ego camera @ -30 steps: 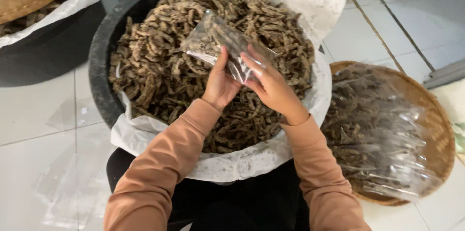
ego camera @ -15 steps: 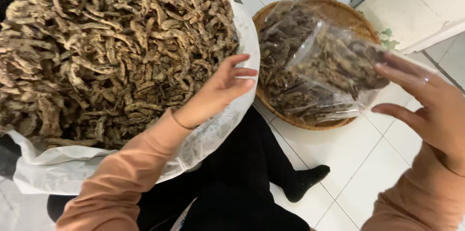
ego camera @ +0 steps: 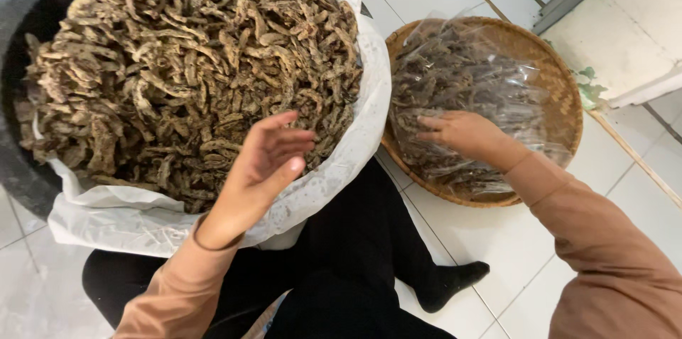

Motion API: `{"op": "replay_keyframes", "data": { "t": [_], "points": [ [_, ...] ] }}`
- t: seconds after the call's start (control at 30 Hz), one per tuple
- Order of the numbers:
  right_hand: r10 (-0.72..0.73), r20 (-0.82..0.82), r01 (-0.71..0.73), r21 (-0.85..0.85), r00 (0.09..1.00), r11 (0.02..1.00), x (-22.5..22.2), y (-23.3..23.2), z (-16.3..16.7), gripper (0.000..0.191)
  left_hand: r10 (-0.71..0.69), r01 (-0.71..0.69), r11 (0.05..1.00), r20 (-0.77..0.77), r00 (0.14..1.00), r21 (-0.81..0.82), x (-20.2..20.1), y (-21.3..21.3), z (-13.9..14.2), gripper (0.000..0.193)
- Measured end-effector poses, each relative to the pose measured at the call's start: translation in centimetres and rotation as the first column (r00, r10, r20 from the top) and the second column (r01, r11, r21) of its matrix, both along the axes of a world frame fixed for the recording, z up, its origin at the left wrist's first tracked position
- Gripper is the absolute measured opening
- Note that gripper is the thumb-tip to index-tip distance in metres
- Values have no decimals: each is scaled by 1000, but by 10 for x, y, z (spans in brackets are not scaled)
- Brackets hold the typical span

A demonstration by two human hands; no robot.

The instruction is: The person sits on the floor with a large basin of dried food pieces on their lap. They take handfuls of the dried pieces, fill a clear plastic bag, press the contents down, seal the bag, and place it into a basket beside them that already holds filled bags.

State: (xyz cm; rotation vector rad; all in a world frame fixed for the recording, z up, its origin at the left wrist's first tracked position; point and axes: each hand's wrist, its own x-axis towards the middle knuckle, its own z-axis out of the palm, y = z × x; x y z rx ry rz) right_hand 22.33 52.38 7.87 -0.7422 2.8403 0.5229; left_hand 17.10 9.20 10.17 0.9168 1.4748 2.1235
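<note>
1. Head view: the left hand [ego camera: 266, 161] hangs open, fingers spread and slightly curled, gripping nothing. It sits over the near edge of the dried brown strips [ego camera: 192, 69] heaped in a large dark tub [ego camera: 14, 168].
2. A white liner sheet [ego camera: 355, 133] drapes over the tub's rim, and the left hand is just above where the heap meets this sheet. Whether the fingertips touch the strips cannot be told.
3. The right hand [ego camera: 462, 133] lies palm down, fingers loosely together and stretched toward the tub side, pressed flat on the clear plastic bags [ego camera: 462, 76] rather than clamped around them.
4. The bags, filled with the same dark strips, are piled in a round woven basket [ego camera: 561, 90] that stands on the white tiled floor [ego camera: 511, 239], just beside the tub on the person's right.
5. Both forearms wear peach-coloured sleeves [ego camera: 604, 239]. The person's legs in black trousers [ego camera: 355, 261] lie between tub and basket, one dark-socked foot [ego camera: 455, 282] resting on the tiles below the basket.
</note>
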Motion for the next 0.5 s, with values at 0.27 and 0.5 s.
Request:
{"op": "replay_keyframes", "data": {
  "t": [0.27,0.5],
  "points": [
    [-158,372,277,-294,915,915,-78,28,-43,51,680,-672,732,173,713,-110,21,-129,-40,46],
    [-316,469,545,-509,825,666,-105,45,-51,39,850,-854,500,269,452,-145,54,-209,-106,42]
  ]
}}
